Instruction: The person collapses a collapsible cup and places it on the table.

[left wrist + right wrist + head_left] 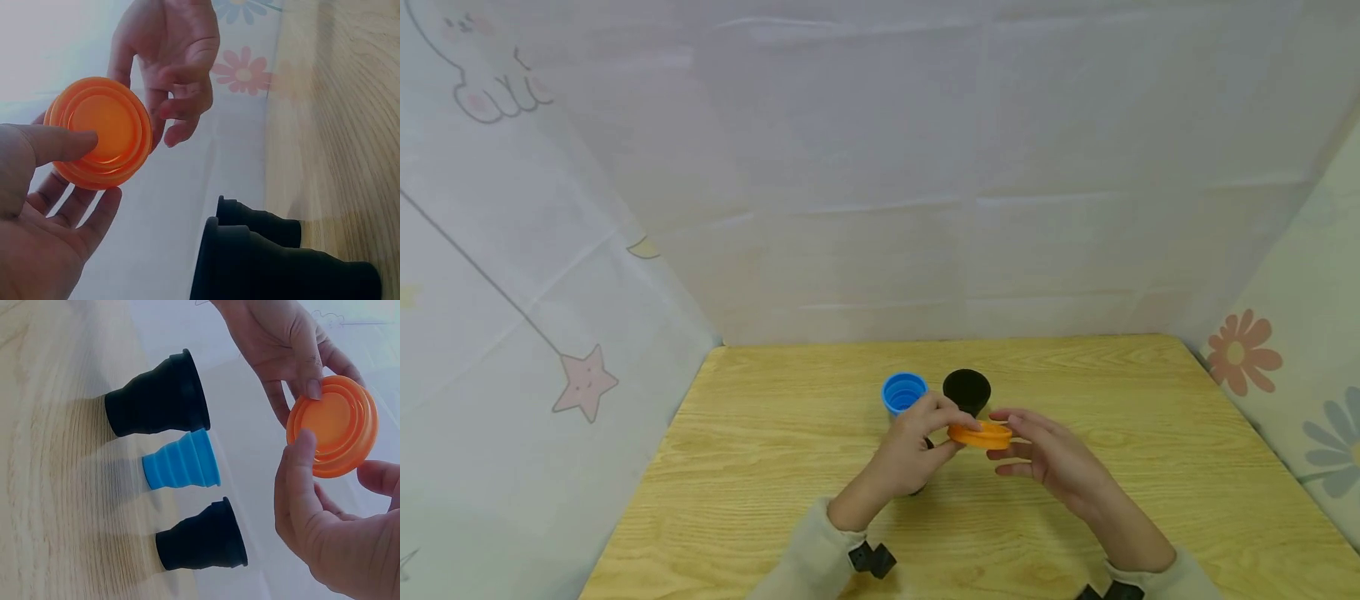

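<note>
An orange collapsible cup [988, 435], folded flat into a ringed disc, is held up above the table. My left hand [904, 450] pinches its left edge, thumb on one face and fingers on the other. Beside the opposite edge is my right hand [1063, 467], its fingers spread and loosely bent; in the right wrist view its fingertips reach the disc's rim, though firm contact is hard to tell. Behind the hands stand a blue collapsible cup [904, 392] and a black cup [967, 390], both extended and upright. Another black cup [159, 397] is mostly hidden by my left hand in the head view.
The wood-grain table [760, 467] reaches back to a pale cloth wall [865, 208]. Printed cloth hangs at both sides, with a star [585, 383] on the left and a flower [1243, 352] on the right.
</note>
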`<state>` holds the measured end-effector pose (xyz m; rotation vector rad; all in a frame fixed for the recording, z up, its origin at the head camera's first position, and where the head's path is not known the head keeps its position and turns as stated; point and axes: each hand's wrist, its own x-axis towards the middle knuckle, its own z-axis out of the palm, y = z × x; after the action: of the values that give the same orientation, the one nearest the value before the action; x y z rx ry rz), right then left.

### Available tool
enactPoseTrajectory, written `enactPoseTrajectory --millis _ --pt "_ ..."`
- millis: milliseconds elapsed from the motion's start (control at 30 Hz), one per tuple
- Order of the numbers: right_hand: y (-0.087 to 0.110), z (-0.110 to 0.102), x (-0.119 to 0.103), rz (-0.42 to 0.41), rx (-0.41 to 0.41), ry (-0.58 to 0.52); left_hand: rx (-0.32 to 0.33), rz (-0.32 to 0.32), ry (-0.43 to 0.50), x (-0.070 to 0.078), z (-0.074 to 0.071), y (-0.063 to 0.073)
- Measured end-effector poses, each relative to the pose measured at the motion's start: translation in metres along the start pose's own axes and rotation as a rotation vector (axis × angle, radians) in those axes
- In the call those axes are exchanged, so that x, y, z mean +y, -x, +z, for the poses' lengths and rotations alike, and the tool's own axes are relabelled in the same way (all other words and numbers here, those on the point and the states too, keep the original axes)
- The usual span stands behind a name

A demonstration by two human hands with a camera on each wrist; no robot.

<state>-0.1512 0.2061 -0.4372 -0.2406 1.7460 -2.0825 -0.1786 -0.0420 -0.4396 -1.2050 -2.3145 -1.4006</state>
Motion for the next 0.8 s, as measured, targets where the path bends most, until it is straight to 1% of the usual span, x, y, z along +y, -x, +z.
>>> enactPoseTrajectory --millis 133,200,267,433,633,733,800 --pt "-0.0006 -0.0003 0.0002 0.01 -0.036 -0.02 0.01 0.113 -0.066 -0.0021 0.0037 0.001" --pt "-0.0008 -0.0001 0.0002 0.015 -0.045 -0.038 0.011 0.148 -0.078 -0.002 0.0045 0.0012" --pt "-0.0009 0.0 0.0004 0.021 -0.053 -0.061 0.01 0.167 -0.084 -0.0018 0.005 0.0013" --pt "-0.0003 -0.0003 0.0018 0.027 -0.063 -0.114 0.005 0.177 -0.098 -0.002 0.0068 0.0018" --pt "0.0008 -0.0006 0.0033 0.018 -0.045 -0.152 -0.002 0.187 -0.087 -0.0024 0.0079 0.0023" --pt "0.0013 -0.0001 0.0033 0.003 -0.032 -0.152 -0.032 0.158 -0.085 -0.0033 0.0071 0.0029" --pt "0.0018 0.0 0.0031 -0.011 -0.022 -0.137 -0.058 0.124 -0.087 -0.0041 0.006 0.0036"
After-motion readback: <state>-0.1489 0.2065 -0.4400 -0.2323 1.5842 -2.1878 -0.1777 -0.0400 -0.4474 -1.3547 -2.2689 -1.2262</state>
